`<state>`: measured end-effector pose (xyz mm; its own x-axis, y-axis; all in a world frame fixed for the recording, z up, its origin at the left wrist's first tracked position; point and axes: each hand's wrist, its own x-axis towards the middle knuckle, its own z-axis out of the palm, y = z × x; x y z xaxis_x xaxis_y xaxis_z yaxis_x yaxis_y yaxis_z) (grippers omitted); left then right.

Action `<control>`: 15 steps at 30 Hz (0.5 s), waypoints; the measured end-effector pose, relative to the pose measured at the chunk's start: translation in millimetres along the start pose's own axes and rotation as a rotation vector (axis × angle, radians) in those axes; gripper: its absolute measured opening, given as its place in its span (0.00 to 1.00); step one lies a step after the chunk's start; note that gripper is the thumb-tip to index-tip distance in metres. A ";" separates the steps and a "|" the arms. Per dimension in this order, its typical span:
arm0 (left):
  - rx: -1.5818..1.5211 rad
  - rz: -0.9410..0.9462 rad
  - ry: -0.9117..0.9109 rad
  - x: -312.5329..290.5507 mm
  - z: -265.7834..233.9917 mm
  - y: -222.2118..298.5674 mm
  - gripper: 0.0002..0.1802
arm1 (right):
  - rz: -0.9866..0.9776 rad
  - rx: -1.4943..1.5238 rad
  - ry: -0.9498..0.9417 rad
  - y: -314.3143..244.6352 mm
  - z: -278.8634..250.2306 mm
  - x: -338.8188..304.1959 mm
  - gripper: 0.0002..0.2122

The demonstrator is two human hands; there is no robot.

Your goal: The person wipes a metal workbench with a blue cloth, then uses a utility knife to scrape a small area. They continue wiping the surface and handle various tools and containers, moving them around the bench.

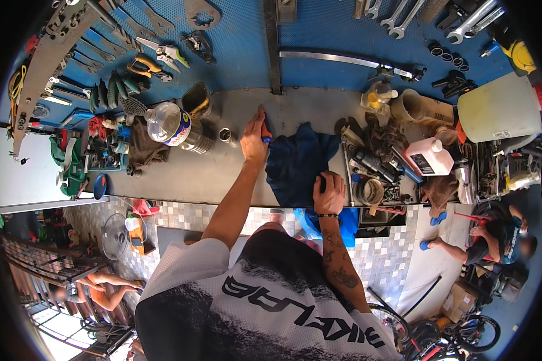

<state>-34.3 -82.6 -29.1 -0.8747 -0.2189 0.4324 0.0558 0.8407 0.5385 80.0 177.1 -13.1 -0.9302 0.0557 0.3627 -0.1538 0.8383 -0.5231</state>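
the person's left hand (253, 139) reaches over the grey tabletop (168, 182), its grip closed around a small orange-and-blue object (266, 130) (mostly hidden by the fingers, so its kind is unclear). the object is just left of a crumpled dark blue cloth (300, 161), which lies on the tabletop near its front edge. the right hand (330, 194) rests on the cloth's near right corner with its fingers bent; whether that grip pinches the fabric or only presses on it cannot be told. left of the left hand stands a short metal cylinder (226, 136), and farther left a clear plastic bottle (170, 124) with a blue and yellow label. right of the cloth, a tray (348, 175) bears a jumble of tools and parts, with a pale pink jug (429, 157) beyond and a large yellowish container (498, 108) toward the right rear. behind the tabletop, tools hang on a blue wall panel (238, 51).
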 end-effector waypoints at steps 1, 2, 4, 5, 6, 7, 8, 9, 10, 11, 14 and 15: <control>-0.017 0.023 0.040 1.1 0.6 0.3 0.41 | 0.005 0.000 -0.001 -0.1 0.1 0.0 0.08; -0.019 -0.002 0.018 -0.4 0.2 0.8 0.41 | 0.002 0.000 0.001 -0.1 0.2 0.2 0.08; -0.024 -0.047 -0.014 -0.6 0.1 0.4 0.39 | 0.006 0.004 0.005 -0.2 0.2 0.1 0.08; -0.030 -0.059 -0.007 -0.5 0.0 -0.2 0.39 | 0.016 -0.007 -0.018 -0.2 0.1 -0.2 0.08; -0.054 -0.012 0.074 -0.5 -0.1 -1.0 0.38 | 0.021 -0.012 -0.021 -0.3 0.0 -0.7 0.08; -0.025 -0.010 0.045 -0.2 -0.1 -1.8 0.38 | 0.033 -0.019 -0.036 -0.1 0.0 -0.7 0.08; -0.006 0.017 0.046 0.6 0.1 -2.7 0.37 | 0.025 -0.022 -0.024 -0.2 -0.2 -1.2 0.08; 0.019 0.012 0.008 1.4 0.3 -3.1 0.37 | 0.011 -0.015 -0.002 0.0 -0.1 -0.9 0.08; -0.020 -0.021 0.005 3.3 0.8 -3.5 0.35 | 0.009 -0.009 -0.001 -0.1 -0.3 -1.2 0.08; -0.041 0.006 0.049 5.1 1.2 -3.3 0.34 | 0.022 0.001 -0.009 -0.2 -0.4 -0.7 0.08; -0.088 -0.019 0.103 9.4 2.1 -1.0 0.33 | 0.013 -0.006 -0.002 -0.7 -0.5 -0.7 0.07; -0.064 -0.011 0.062 9.8 2.0 0.0 0.34 | 0.006 -0.002 0.004 -0.7 -0.3 -0.6 0.07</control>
<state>-43.9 -83.8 -26.4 -0.8439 -0.2604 0.4690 0.0784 0.8051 0.5880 80.8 176.6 -12.7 -0.9297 0.0635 0.3628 -0.1472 0.8387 -0.5243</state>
